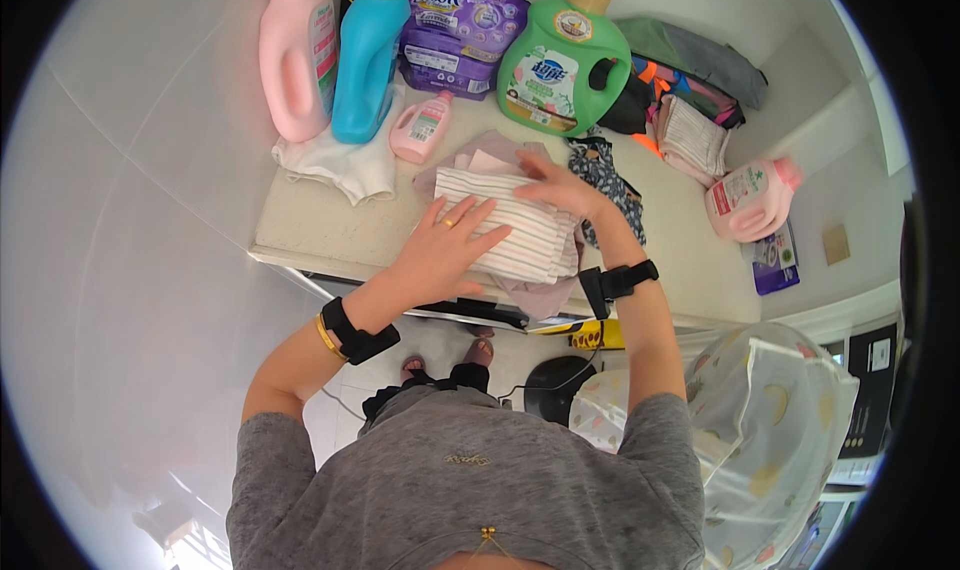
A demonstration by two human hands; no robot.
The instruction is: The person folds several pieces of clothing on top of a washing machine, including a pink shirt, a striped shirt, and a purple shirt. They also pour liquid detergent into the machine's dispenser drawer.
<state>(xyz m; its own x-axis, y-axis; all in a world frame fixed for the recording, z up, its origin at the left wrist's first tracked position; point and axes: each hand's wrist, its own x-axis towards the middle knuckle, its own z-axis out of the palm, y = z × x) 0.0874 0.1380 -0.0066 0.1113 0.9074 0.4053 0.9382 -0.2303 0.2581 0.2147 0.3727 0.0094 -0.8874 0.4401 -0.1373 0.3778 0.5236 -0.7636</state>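
A folded striped cloth, white with dark lines, lies on the counter before me. Under it, a mauve garment sticks out at the front and back. My left hand rests on the cloth's left part with its fingers spread, a ring on one of them. At the upper right of the fold is my right hand, fingers apart; whether it presses on the cloth is hard to tell. Just right of that hand, a dark patterned garment lies crumpled. Neither hand grips anything.
Along the back stand a pink bottle, a blue bottle, a purple detergent pouch and a green detergent jug. A small pink bottle is nearer, by a white cloth. Another pink bottle sits far right.
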